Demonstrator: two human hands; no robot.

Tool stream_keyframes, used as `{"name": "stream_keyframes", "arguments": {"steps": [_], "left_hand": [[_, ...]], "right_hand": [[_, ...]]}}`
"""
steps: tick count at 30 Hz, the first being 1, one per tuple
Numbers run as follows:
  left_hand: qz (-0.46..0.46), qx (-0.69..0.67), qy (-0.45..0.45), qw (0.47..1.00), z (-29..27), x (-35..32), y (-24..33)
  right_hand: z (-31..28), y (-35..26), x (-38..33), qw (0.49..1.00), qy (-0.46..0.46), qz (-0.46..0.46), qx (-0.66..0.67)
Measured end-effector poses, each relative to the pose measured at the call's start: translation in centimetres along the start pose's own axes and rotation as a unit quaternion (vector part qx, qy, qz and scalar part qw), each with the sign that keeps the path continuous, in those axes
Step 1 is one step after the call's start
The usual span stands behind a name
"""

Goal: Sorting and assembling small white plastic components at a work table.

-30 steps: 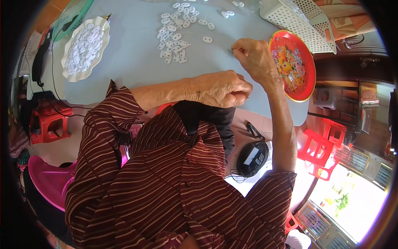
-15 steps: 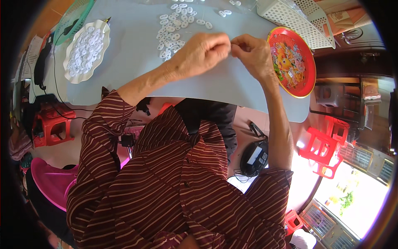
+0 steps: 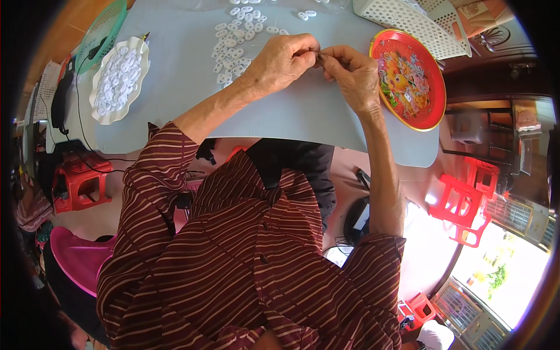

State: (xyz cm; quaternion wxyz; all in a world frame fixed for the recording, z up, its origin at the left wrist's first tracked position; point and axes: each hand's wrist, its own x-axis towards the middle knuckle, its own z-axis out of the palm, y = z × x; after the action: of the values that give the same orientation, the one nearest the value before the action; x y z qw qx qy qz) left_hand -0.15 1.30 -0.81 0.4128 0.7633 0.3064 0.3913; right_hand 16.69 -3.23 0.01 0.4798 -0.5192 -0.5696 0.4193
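Both hands meet above the grey-blue table (image 3: pixel 291 111), fingertips pinched together. My left hand (image 3: pixel 283 64) has thumb and forefinger closed on something too small to make out. From the other side, my right hand (image 3: pixel 354 76) pinches at the same spot, and what its fingers hold is hidden too. Beyond and left of my left hand lie loose white oval pieces with small holes (image 3: pixel 230 42), spread on the tabletop. A red round tray (image 3: pixel 433 108) with a gold rim and a flower pattern, with small bits scattered on it, sits just right of my right hand.
A scalloped white dish (image 3: pixel 142 74) heaped with more white ovals stands at the left, next to a green mesh basket (image 3: pixel 119 17). At the far right is a white perforated basket (image 3: pixel 402 29). Red stools (image 3: pixel 458 201) stand on the floor beyond the table.
Both hands stay pinched together; their fingertips have shifted slightly left and the right fingers have drawn closer to the left ones. The whole view has moved a little.
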Motion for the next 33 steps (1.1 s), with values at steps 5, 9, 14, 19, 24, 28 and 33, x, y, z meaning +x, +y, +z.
{"name": "stream_keyframes", "arguments": {"steps": [5,9,14,19,24,28,33], "left_hand": [[-0.039,0.067,-0.056,0.995,-0.1,0.3,0.6],[-0.004,0.116,-0.044,0.992,-0.1,0.6,-0.3],[-0.100,0.012,0.006,0.995,-2.0,1.3,0.8],[0.182,-0.049,0.013,0.982,-4.3,1.0,0.8],[-0.116,-0.082,-0.004,0.990,-6.5,0.1,2.6],[-0.033,-0.047,0.036,0.998,-6.3,-0.3,2.8],[-0.022,0.089,0.019,0.996,-7.7,-0.9,0.9]], "right_hand": [[-0.1,0.3,0.0,0.992,0.069,-0.014,-0.102],[-0.2,-0.1,0.3,0.962,0.078,-0.102,-0.242],[0.0,-1.5,-0.1,0.953,0.033,-0.081,-0.290],[1.1,-1.7,-0.8,0.916,0.011,-0.173,-0.363],[4.9,-4.1,-4.3,0.959,-0.147,-0.124,-0.210],[5.5,-2.3,-5.3,0.895,-0.138,-0.222,-0.362],[4.4,-1.1,-3.6,0.879,-0.095,-0.250,-0.394]]}}
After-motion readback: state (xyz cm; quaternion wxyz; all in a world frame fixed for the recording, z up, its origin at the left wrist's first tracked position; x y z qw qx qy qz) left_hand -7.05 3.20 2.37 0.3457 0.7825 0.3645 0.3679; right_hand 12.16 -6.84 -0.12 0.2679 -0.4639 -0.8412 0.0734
